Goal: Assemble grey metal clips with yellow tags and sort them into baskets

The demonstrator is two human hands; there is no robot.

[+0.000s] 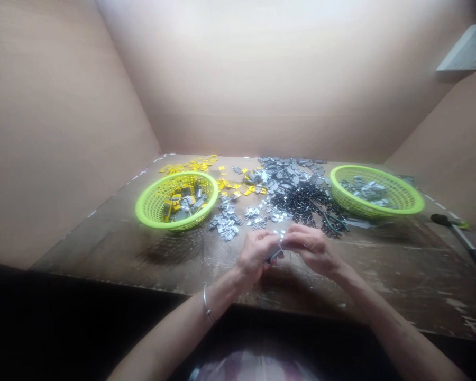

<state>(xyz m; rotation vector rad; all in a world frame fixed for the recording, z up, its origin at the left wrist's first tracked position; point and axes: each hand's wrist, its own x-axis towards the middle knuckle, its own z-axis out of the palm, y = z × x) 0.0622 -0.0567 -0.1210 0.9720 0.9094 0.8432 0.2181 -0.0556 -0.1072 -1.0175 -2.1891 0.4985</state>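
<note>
Over the table's front part, my left hand [257, 251] is closed round a small silver-grey metal piece [275, 255], most of it hidden by the fingers. My right hand [309, 246] meets it from the other side, its fingertips pinched at the top of the same piece. Whether the right fingers hold a separate small part cannot be made out. Just beyond the hands lie a pile of small black parts [301, 203] and a cluster of silver metal pieces [226, 221]. Green-handled pliers [333, 222] rest at the black pile's edge.
A green basket [143, 203] at left holds yellow and grey pieces; another green basket [416, 203] at right holds silver ones. Yellow frames [178, 167] and grey plates [289, 172] are scattered at the back. A black-and-grey tool [464, 238] lies far right. Board walls enclose the table.
</note>
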